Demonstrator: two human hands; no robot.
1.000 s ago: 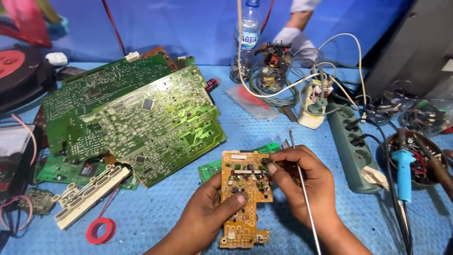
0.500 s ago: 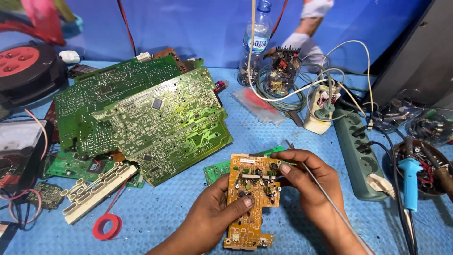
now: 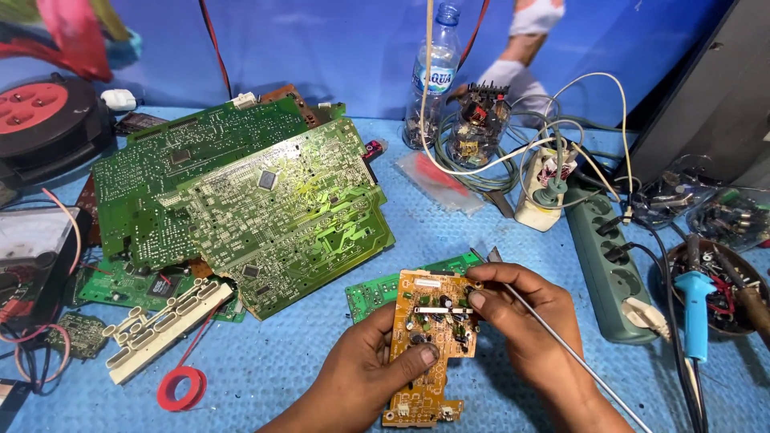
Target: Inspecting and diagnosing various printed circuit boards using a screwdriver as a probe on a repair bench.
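Note:
My left hand (image 3: 365,373) holds a small orange circuit board (image 3: 427,343) upright over the blue mat, thumb pressed on its face. My right hand (image 3: 525,321) touches the board's upper right edge with its fingertips and grips thin metal tweezers (image 3: 561,341), whose tips stick up just above the board while the long end runs down to the lower right. A small green board (image 3: 377,290) lies flat behind the orange one.
Several large green circuit boards (image 3: 265,200) are piled at left, with a white plastic strip (image 3: 164,327) and a red tape roll (image 3: 182,388). A green power strip (image 3: 613,265), blue-handled soldering iron (image 3: 695,309), water bottle (image 3: 431,76) and cables lie at right. Another person's gloved hand (image 3: 501,76) is at the back.
The view has shifted slightly. My right hand's fingers have moved onto the top right of the orange board, and the tweezers now lean further to the lower right.

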